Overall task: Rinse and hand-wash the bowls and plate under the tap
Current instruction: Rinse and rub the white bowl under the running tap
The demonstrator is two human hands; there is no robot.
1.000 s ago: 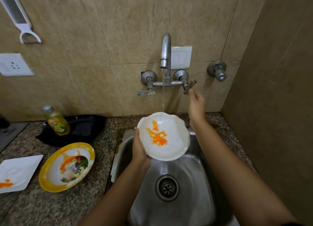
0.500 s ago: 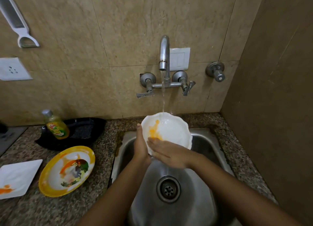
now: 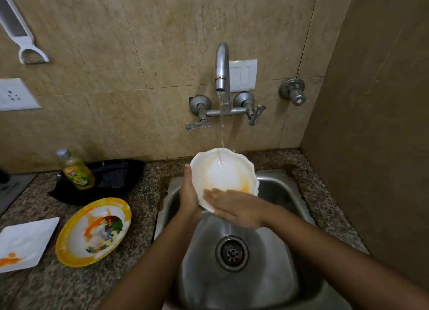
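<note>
**Orange smear (image 3: 245, 189) thinned; right grip (image 3: 234, 208) lower**

Your right grip lies flat, fingers (image 3: 216, 194) straight, on the white bowl's (image 3: 222, 170) near rim; your left grip (image 3: 189, 200) clasps its left edge. Bowl sits centre frame, under the tap (image 3: 221, 65); leftover orange lies just above your right fingers.

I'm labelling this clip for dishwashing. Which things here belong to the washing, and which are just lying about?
In the job: white bowl held by the left hand with the right hand flat on it, under the tap; sink; yellow bowl; square plate.
Lying about: soap bottle, black tray, peeler, wall socket.
</note>
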